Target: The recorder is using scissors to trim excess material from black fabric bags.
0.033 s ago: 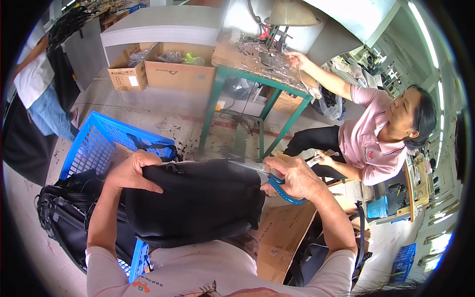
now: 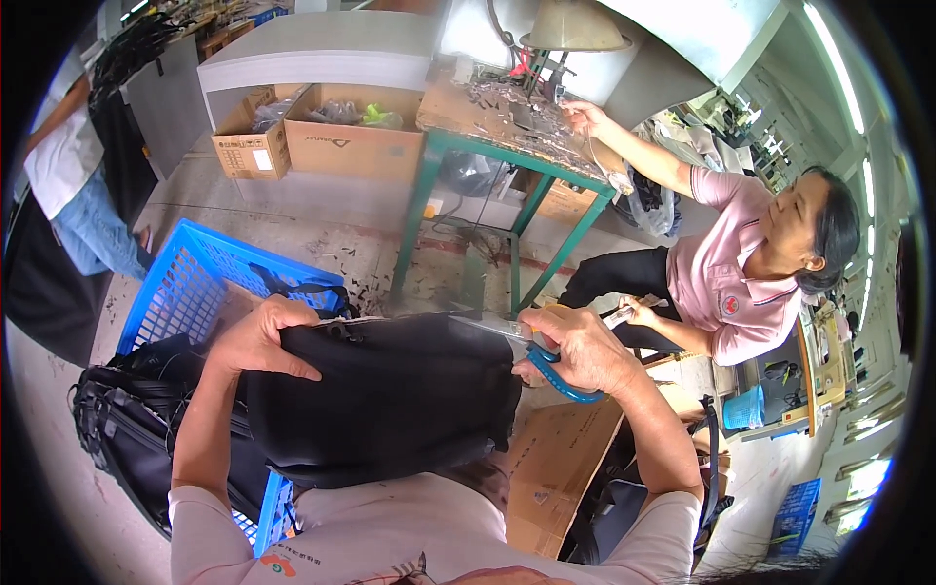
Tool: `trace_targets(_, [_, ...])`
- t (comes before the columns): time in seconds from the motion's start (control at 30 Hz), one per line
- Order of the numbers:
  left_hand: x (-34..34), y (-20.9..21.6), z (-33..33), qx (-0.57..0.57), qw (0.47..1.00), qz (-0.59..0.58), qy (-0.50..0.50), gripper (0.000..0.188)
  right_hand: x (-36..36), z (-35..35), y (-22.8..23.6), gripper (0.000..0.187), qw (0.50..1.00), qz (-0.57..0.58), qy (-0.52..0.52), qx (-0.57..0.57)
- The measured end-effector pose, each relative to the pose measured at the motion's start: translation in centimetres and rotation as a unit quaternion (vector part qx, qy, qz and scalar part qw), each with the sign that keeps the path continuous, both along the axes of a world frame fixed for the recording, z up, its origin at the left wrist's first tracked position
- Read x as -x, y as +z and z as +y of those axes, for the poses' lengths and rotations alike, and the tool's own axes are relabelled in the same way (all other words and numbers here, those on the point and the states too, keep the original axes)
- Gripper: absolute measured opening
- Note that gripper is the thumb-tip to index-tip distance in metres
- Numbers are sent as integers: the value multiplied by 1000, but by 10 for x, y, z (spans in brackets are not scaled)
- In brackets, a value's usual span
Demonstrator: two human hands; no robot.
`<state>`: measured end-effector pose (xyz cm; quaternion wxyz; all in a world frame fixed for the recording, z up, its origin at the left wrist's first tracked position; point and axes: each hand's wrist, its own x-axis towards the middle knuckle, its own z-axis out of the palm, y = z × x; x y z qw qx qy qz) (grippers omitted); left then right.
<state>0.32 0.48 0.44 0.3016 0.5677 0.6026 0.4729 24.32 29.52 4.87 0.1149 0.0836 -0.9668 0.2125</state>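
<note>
A soft black fabric piece [image 2: 390, 400], shaped like a bag or pouch, hangs spread out in front of my chest. My left hand [image 2: 265, 341] grips its upper left corner, thumb on the near face and the other fingers behind. Scissors [image 2: 564, 378] with a blue handle loop are in my right hand [image 2: 585, 351], whose fingers are closed around the handles. Their metal blades point left and lie along the fabric's upper right edge. Whether the blades touch the cloth or a thread there, I cannot tell.
Left of me stands a blue plastic crate [image 2: 161, 292], with black bags [image 2: 136, 429] beside it. A cardboard box [image 2: 556, 468] is at my right. Ahead, a co-worker [image 2: 731, 253] sits at a green-legged table [image 2: 439, 146] strewn with scraps. Another person [image 2: 83, 185] stands far left.
</note>
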Motion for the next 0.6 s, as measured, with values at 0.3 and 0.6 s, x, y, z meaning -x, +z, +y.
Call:
trace_targets(0.3, [-1, 0, 0, 12, 1000, -15, 10, 26, -1, -3, -1, 46, 1000, -16, -22, 12])
trace_targets(0.6, [-4, 7, -1, 29, 999, -1, 14, 27, -1, -4, -1, 48, 999, -21, -23, 13])
